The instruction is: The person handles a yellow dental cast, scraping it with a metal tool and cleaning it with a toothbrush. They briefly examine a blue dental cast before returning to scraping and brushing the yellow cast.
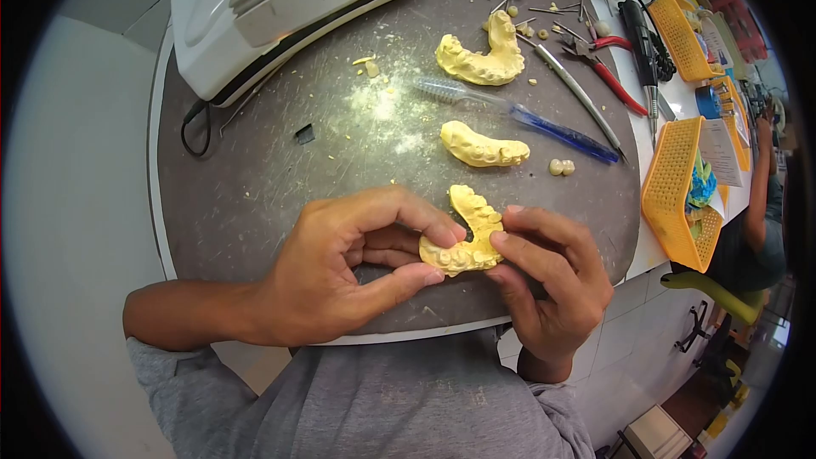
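A yellow dental cast [480, 234], curved like an arch with teeth along it, is held just above the near edge of the dark work surface. My left hand [353, 255] pinches its left end between thumb and fingers. On the other side, the fingertips and thumb of my right hand [552, 272] press on its right edge. Beyond the hands lies a shorter yellow cast piece [483, 145], and farther back a horseshoe-shaped yellow cast [483, 61]. A small set of tooth crowns [561, 167] rests to the right of the shorter piece.
A blue-handled brush [561, 133], a silver tool [582, 102] and red pliers [616, 85] lie at the right. A white machine [289, 25] stands back left. Yellow baskets [671, 195] line the right side. Pale powder [387, 102] covers mid-table. Another person [756, 212] is far right.
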### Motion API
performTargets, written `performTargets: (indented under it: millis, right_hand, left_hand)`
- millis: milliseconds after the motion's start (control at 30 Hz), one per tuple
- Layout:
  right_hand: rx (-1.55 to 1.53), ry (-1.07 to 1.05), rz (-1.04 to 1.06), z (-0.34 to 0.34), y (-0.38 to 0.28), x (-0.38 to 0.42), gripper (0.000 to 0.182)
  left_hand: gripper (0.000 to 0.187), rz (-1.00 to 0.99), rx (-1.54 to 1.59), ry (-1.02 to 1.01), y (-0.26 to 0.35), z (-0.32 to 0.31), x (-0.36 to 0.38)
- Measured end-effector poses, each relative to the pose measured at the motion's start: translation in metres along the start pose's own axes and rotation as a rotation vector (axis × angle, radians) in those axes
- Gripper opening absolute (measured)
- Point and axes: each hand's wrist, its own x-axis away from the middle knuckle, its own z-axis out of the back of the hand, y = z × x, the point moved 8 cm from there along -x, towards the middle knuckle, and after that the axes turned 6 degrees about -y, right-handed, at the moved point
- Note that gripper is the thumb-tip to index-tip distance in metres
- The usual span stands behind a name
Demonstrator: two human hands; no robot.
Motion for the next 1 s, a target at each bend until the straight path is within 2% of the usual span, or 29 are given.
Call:
performTargets:
  millis: [333,600,1000]
  right_hand:
    - [-0.031,-0.060,-0.003,-0.001,0.001,-0.002,0.030]
    - [-0.058,-0.092,-0.004,-0.002,0.002,-0.003,0.031]
    - [-0.033,-0.077,-0.002,-0.003,0.003,-0.001,0.032]
  left_hand:
    - [0.028,-0.054,-0.108,-0.012,0.004,0.002,-0.002]
    - [0.029,-0.132,-0.315,-0.053,0.011,0.001,-0.003]
    - [0.029,-0.128,-0.292,-0.036,0.010,0.000,-0.002]
